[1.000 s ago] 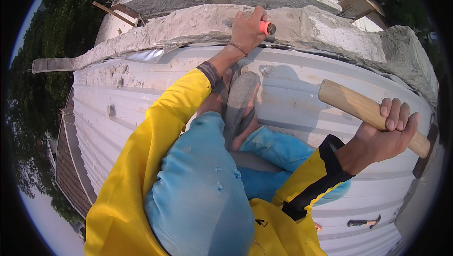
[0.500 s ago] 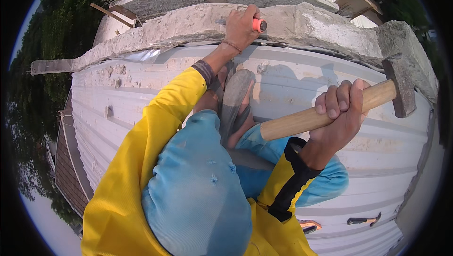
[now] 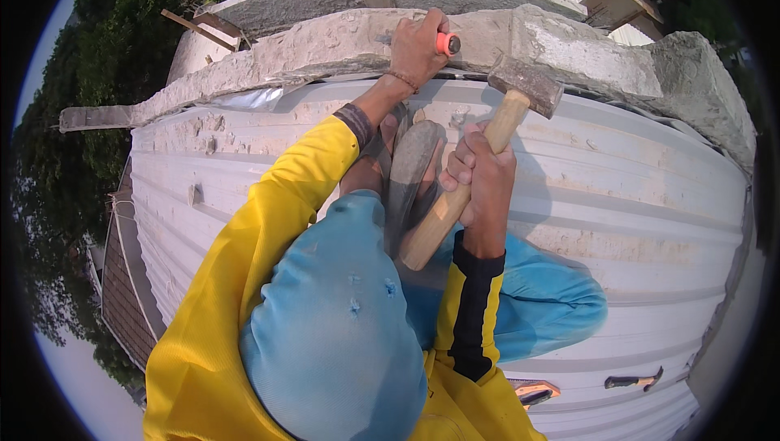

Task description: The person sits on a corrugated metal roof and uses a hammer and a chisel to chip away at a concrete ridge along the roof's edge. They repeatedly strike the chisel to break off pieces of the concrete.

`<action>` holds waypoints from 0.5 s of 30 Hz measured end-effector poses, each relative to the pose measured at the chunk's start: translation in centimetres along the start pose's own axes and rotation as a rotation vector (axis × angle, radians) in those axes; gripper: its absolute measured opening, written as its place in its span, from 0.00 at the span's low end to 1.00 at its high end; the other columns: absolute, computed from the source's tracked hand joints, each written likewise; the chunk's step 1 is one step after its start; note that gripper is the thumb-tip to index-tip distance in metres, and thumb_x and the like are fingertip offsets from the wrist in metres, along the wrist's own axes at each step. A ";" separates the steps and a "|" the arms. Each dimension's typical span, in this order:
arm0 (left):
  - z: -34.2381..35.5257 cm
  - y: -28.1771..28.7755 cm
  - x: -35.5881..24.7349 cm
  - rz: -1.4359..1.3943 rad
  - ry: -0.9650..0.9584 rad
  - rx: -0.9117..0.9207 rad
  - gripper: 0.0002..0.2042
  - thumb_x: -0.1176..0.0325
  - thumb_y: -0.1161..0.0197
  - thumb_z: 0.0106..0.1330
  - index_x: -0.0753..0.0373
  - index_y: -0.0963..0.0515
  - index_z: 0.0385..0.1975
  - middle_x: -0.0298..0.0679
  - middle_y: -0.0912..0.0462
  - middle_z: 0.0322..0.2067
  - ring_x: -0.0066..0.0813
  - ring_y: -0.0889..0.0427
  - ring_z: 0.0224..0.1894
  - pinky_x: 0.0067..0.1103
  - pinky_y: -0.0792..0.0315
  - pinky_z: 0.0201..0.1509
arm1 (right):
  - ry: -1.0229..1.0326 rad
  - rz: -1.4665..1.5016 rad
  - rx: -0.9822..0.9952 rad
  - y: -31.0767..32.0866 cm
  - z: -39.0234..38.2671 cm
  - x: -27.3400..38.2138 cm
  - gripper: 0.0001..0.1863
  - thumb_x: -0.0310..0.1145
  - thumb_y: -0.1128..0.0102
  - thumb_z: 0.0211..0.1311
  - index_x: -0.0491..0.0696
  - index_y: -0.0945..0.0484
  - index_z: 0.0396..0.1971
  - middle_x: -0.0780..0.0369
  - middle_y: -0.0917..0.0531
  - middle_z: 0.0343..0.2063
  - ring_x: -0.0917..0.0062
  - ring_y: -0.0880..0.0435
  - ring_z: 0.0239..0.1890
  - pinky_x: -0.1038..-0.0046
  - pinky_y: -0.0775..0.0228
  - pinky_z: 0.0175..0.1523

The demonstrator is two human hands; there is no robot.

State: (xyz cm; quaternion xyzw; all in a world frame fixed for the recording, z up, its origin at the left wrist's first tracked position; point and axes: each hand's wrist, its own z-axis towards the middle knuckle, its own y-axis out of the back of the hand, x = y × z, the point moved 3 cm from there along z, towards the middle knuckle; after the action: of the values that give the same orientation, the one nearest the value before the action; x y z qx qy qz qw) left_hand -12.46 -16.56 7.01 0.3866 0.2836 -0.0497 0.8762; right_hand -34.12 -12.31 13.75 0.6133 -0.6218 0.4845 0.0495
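At the lower edge, a blue-trousered knee (image 3: 333,343) rises between yellow sleeves. To its right, a small hammer (image 3: 624,381) and an orange-handled tool (image 3: 539,393), partly covered by clothing, lie on a pale ribbed metal roof (image 3: 642,205). Farther up, the right hand (image 3: 486,169) is wrapped around the wooden handle of a large hammer (image 3: 507,121), fingers closed; its blocky head points up and right, apart from the left hand. That left hand (image 3: 414,49), beyond a grey shoe (image 3: 410,160), is clenched around an orange-collared tool (image 3: 444,43) at a rough concrete ledge (image 3: 317,43); the fist hides most of its length. Behind stand a grey wall (image 3: 317,4) and green trees (image 3: 114,75).
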 end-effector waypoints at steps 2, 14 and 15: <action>-0.7 0.2 -0.1 0.006 0.005 -0.014 0.14 0.70 0.30 0.49 0.55 0.28 0.34 0.37 0.20 0.25 0.47 0.22 0.29 0.36 0.32 0.39 | 0.247 0.023 -0.050 -0.3 -1.8 5.4 0.07 0.28 0.45 0.68 0.51 0.35 0.36 0.70 0.37 0.16 0.86 0.38 0.12 0.78 0.40 0.16; 0.0 -1.0 -0.3 -0.018 -0.037 0.023 0.15 0.68 0.29 0.50 0.55 0.29 0.35 0.37 0.20 0.25 0.44 0.21 0.28 0.34 0.32 0.39 | 0.213 0.035 -0.012 -1.7 2.3 -0.7 0.07 0.29 0.45 0.68 0.47 0.34 0.36 0.69 0.36 0.15 0.85 0.36 0.13 0.76 0.38 0.18; 0.2 -0.1 -0.1 -0.023 0.028 0.018 0.16 0.67 0.29 0.50 0.55 0.29 0.35 0.38 0.20 0.25 0.45 0.21 0.28 0.35 0.32 0.39 | -0.018 -0.190 0.039 -3.2 2.9 -2.5 0.08 0.29 0.44 0.68 0.49 0.34 0.37 0.72 0.38 0.15 0.86 0.37 0.11 0.78 0.41 0.15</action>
State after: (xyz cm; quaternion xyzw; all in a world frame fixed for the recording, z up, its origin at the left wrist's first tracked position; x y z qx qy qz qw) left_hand -12.48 -16.79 7.05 0.3918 0.2997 -0.0568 0.8680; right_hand -29.38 -11.73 12.31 0.6747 -0.5516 0.4842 0.0780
